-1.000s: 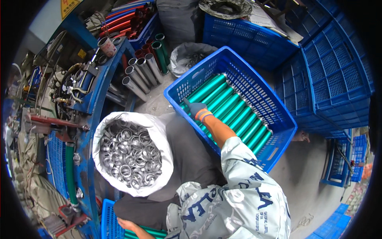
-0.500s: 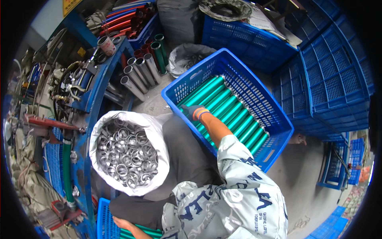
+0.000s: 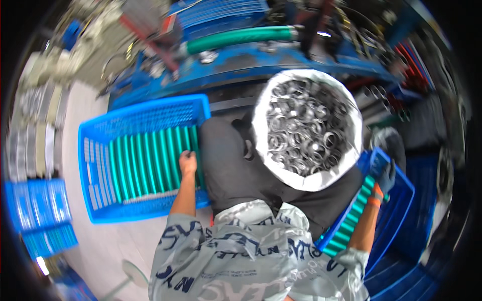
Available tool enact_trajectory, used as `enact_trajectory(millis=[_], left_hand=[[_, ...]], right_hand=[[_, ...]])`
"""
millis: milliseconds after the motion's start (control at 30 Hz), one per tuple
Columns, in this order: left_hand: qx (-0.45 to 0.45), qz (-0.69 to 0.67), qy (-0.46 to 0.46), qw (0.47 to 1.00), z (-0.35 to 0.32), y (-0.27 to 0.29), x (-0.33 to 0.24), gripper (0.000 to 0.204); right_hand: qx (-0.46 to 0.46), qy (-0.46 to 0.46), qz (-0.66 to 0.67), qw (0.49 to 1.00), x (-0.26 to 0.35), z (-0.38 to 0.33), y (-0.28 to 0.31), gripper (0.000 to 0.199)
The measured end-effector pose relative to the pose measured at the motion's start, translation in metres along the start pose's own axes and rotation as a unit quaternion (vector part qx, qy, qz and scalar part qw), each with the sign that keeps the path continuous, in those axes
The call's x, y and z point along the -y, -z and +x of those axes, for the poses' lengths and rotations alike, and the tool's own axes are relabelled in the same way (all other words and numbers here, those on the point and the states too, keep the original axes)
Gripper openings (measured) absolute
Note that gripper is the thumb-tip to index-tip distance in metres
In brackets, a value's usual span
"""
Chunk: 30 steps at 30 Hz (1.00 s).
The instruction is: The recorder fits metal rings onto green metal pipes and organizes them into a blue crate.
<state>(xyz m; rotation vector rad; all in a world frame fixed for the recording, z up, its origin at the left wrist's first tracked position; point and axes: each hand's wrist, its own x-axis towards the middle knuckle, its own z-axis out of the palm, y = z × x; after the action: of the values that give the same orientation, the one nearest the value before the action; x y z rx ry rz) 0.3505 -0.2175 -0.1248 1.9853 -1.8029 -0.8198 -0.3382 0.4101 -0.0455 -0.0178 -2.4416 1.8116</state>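
Observation:
My left hand is bare, its fingers curled in over the right end of a row of shiny green tubes. Those tubes lie side by side in a light blue basket at my left. Blur hides what its fingers close on. At the right, my right hand wears a grey glove with an orange cuff. It is closed around a green tube, one end showing beside the wrist. More green tubes lie below it in a darker blue basket.
A white sack of metal rings stands ahead of my knees. Behind it runs a blue workbench with a green hose-like tube. Stacked blue crates stand far left; metal pipes are beyond the sack.
My view has swung left, bringing the light blue basket fully into sight. My left hand now lies over its tubes. My right hand remains at the darker basket, now with a tube in it.

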Motion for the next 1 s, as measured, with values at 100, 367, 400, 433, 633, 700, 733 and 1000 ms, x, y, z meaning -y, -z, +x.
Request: enact_trajectory(millis=[100, 367, 400, 433, 633, 700, 733, 1000], left_hand=[[0.046, 0.1, 0.115, 0.987, 0.003, -0.029, 0.062, 0.063], [0.228, 0.048, 0.26, 0.937, 0.045, -0.118, 0.085, 0.079], [0.222, 0.041, 0.273, 0.935, 0.055, -0.122, 0.089, 0.079], [0.204, 0.048, 0.284, 0.936, 0.059, -0.116, 0.113, 0.081], [0.124, 0.029, 0.305, 0.944, 0.07, -0.113, 0.185, 0.091], [0.209, 0.071, 0.327, 0.919, 0.08, -0.133, 0.132, 0.094], [0.205, 0.071, 0.325, 0.921, 0.097, -0.133, 0.124, 0.094], [0.272, -0.021, 0.274, 0.922, 0.071, -0.092, 0.143, 0.098]], right_hand=[[0.104, 0.009, 0.101, 0.989, 0.082, -0.037, -0.037, 0.04], [0.411, 0.349, -0.362, 0.761, 0.133, -0.191, -0.256, 0.096], [0.387, 0.373, -0.423, 0.729, 0.112, -0.199, -0.268, 0.105], [0.378, 0.388, -0.467, 0.698, 0.118, -0.225, -0.286, 0.106], [0.432, 0.378, -0.432, 0.696, 0.099, -0.243, -0.32, 0.093], [0.426, 0.351, -0.471, 0.688, 0.1, -0.22, -0.314, 0.095], [0.404, 0.374, -0.454, 0.701, 0.095, -0.216, -0.316, 0.096], [0.442, 0.141, -0.342, 0.817, 0.06, -0.204, -0.329, 0.057]])
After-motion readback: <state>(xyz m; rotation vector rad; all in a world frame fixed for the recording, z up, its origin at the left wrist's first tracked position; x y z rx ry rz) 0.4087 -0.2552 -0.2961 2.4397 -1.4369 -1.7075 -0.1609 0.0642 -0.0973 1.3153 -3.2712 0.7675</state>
